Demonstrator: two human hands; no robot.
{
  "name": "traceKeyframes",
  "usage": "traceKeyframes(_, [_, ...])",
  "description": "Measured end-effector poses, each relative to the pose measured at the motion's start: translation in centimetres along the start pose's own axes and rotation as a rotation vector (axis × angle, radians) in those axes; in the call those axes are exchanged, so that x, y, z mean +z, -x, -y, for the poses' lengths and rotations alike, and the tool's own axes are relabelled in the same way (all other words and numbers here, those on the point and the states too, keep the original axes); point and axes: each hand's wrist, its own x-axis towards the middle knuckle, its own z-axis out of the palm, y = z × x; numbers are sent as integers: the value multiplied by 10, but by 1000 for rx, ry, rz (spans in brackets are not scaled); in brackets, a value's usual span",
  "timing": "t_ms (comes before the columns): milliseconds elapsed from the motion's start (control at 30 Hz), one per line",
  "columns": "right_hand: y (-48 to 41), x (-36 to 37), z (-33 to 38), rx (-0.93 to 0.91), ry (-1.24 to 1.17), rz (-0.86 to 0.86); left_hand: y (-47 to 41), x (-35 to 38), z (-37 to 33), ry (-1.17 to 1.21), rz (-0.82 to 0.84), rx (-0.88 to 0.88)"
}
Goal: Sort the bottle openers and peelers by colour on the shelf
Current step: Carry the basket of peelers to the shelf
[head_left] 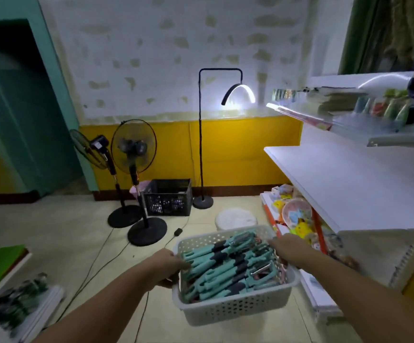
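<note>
By the shelf [349,184] — left hand [168,267] and right hand [287,248] hold the basket [238,308].

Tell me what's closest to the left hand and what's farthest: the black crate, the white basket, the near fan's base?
1. White basket: gripped by the left hand.
2. Near fan's base: just ahead of it.
3. Black crate: farther back, by the yellow wall.
</note>
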Motion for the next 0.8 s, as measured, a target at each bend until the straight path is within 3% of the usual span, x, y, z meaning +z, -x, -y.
traceKeyframes(367, [-220,17,103,70,81,-56,-232,-131,-70,-73,181,-9])
traceKeyframes(800, [-484,-9,154,115,89,-87,-485,-189,-176,50,279,-114])
